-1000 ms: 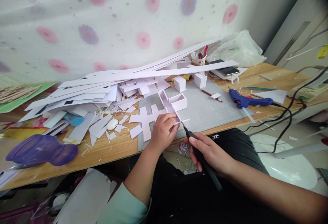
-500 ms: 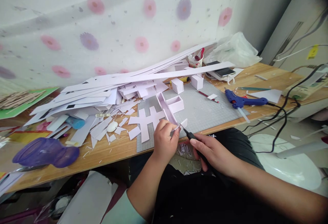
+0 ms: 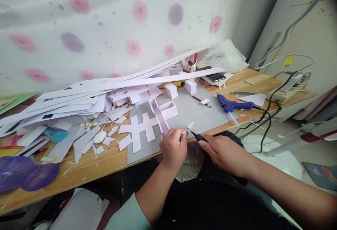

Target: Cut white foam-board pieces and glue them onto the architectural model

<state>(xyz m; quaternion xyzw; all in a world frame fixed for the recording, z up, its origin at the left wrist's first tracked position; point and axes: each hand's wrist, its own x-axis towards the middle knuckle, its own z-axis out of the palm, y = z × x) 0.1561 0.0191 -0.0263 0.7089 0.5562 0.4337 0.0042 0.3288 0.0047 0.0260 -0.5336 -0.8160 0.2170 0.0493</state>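
My left hand (image 3: 173,148) pinches a small white foam-board piece (image 3: 190,126) at the front edge of the grey cutting mat (image 3: 195,112). In my right hand (image 3: 223,153) is a black-handled craft knife (image 3: 198,137), its thin tip close to the white piece; whether it touches I cannot tell. Just beyond my left hand lies a long open white channel (image 3: 159,116), beside an open white box (image 3: 169,110). A flat cross-shaped white cutout (image 3: 137,133) rests on the mat's left side. Two small closed-looking white blocks, one of them here (image 3: 171,91), stand farther back.
A blue glue gun (image 3: 231,103) lies at the mat's right edge, its black cord running right to a power strip (image 3: 292,86). Long white strips (image 3: 147,82) and scraps (image 3: 86,140) pile up at the left. A pencil (image 3: 197,99) lies on the mat.
The whole view has shifted, so the table things appear farther left. Both hands keep their hold, and the knife tip still stays near the white piece.
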